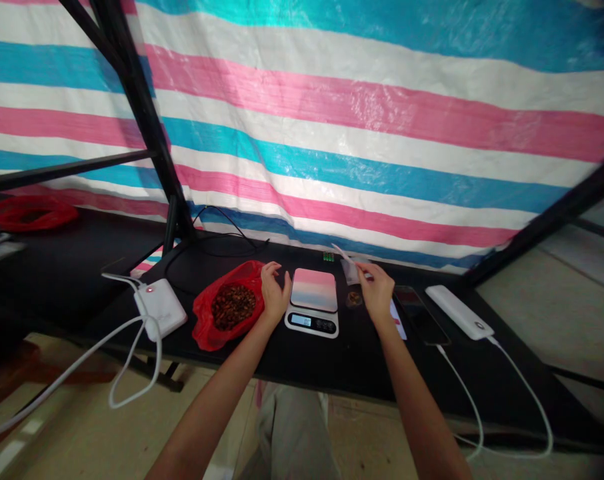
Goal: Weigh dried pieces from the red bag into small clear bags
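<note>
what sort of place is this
Probably a makeshift weighing and packing station: a black table set against a striped tarp, with a small digital scale and a red bag of brown pieces beside it.

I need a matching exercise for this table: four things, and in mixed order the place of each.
1. red plastic bag of brown pieces
2. white digital scale with shiny platform
3. long white power bank
4. flat black phone

a. between left hand and right hand
b. farthest to the right
c. left of the left hand
d. between right hand and power bank

Pairs: 1-c; 2-a; 3-b; 4-d
</note>
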